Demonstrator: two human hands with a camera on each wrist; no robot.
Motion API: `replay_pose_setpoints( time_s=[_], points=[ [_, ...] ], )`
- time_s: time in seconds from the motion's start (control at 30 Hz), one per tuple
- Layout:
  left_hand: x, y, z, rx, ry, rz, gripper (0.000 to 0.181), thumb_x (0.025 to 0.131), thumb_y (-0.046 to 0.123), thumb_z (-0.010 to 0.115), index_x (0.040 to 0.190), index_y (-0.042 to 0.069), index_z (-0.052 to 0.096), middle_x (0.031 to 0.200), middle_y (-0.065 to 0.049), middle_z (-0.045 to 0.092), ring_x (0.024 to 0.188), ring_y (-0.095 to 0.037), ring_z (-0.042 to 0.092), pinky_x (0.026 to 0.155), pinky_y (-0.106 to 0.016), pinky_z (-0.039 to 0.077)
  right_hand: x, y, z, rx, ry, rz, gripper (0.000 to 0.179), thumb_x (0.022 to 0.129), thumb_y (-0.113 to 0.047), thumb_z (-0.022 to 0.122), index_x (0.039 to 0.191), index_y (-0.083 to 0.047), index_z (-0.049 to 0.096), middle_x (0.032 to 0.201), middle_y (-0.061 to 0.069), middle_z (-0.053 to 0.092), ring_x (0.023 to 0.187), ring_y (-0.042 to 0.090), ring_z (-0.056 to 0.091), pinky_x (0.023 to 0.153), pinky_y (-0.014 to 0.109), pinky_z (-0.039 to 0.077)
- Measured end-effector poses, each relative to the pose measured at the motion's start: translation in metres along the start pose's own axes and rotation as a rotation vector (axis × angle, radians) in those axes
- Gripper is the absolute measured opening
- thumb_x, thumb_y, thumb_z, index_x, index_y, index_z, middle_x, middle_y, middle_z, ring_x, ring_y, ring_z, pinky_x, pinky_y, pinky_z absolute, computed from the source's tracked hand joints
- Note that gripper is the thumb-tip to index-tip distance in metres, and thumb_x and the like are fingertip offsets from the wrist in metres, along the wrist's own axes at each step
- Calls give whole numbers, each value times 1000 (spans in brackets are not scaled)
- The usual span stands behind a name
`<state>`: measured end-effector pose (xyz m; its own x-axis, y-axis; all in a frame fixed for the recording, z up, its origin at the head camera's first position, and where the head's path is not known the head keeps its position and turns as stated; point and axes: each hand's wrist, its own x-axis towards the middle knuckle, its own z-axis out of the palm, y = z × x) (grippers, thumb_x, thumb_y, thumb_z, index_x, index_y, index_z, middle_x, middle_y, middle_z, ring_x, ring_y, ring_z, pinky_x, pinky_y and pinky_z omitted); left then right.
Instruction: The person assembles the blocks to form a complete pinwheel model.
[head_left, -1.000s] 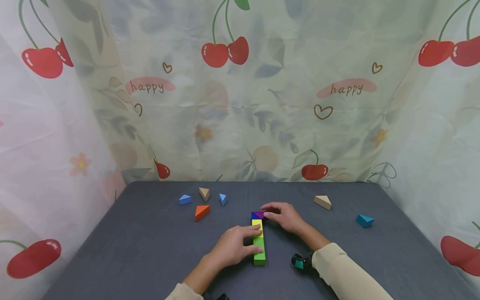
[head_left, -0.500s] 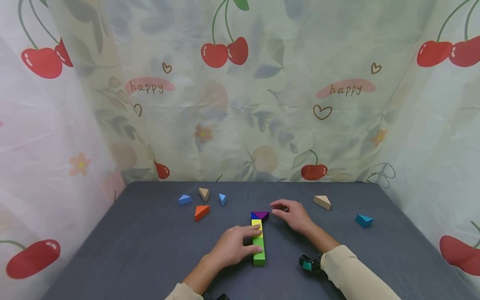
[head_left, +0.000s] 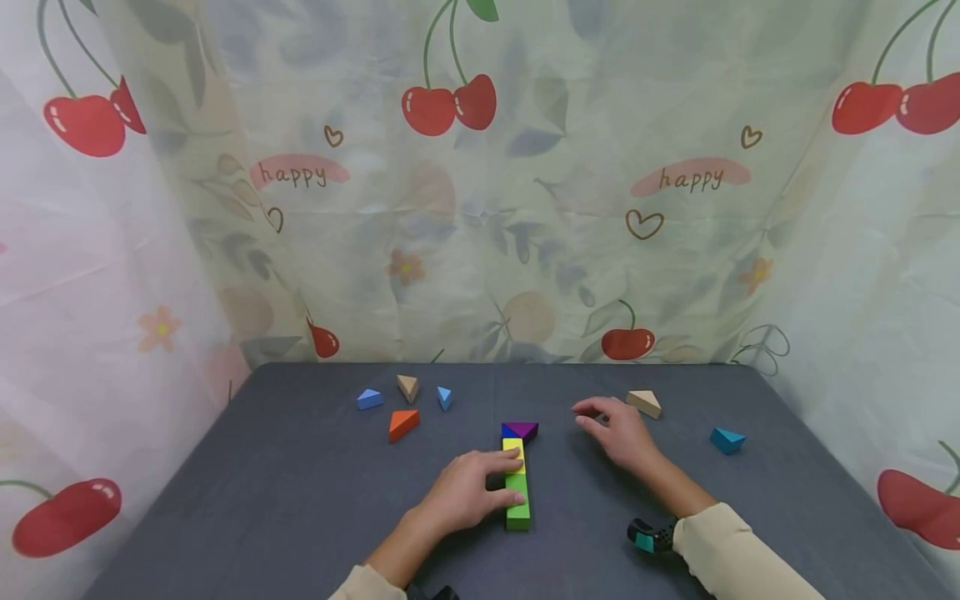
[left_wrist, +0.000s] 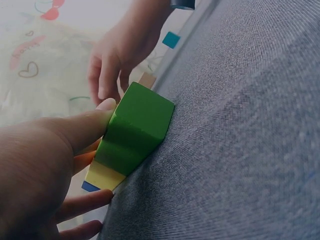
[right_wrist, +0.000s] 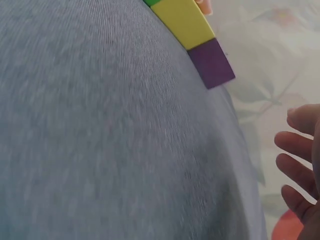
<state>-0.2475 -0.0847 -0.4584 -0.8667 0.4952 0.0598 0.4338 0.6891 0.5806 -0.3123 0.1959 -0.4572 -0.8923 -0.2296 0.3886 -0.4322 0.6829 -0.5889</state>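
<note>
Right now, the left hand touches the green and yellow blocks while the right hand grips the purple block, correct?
Not quite: the right hand grips nothing; the head view shows it apart from the purple block. The left hand does touch the green block and yellow block.

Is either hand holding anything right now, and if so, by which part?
Nothing looks gripped: the left hand rests its thumb on the green rectangular block and fingertips on the yellow rectangular block; the right hand holds nothing.
</note>
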Motion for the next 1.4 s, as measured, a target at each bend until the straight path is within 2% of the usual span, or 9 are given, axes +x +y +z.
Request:
replay_pose_setpoints(
  time_s=[0.23,0.4,0.53,0.83,1.1,1.4],
  points=[
    [0,-1,0,8,8,7,53,85,52,70,131,28,64,137,15,53,125,-19,51,101,-46,40,-10,9,-15,-140,88,-70,16,89,-9,72,104,-8,73,99,5,69,92,23,60,82,47,51],
    [0,0,0,8,7,8,53,84,52,70,131,28,64,137,16,53,125,-18,51,101,-46,41,-17,19,-26,-206,108,-94,18,87,-7,73,104,-6,72,101,9,69,97,29,60,87,53,47],
    [0,0,0,12,11,14,52,84,52,70,131,28,64,136,15,54,124,-18,51,100,-46,41,-22,27,-34,-224,108,-73,18,87,-8,72,106,-6,72,103,11,69,99,31,56,86,54,45],
    [1,-1,1,2,6,7,52,84,52,70,131,28,64,136,16,54,123,-18,52,99,-46,42,-28,44,-55,-285,118,45,23,89,-13,71,110,-3,70,109,19,67,101,37,53,87,58,41],
    [1,-1,0,11,16,21,52,85,52,70,131,28,64,137,16,53,125,-18,51,101,-45,41,-41,64,-71,-343,148,11,22,87,-10,71,108,-2,71,107,21,67,101,42,54,86,62,37],
    [0,0,0,0,7,5,51,85,51,70,130,28,65,137,16,53,124,-18,51,100,-45,41,-50,84,-87,-427,130,52,25,87,-14,71,109,-2,70,111,24,65,105,46,51,82,65,36]
  ],
)
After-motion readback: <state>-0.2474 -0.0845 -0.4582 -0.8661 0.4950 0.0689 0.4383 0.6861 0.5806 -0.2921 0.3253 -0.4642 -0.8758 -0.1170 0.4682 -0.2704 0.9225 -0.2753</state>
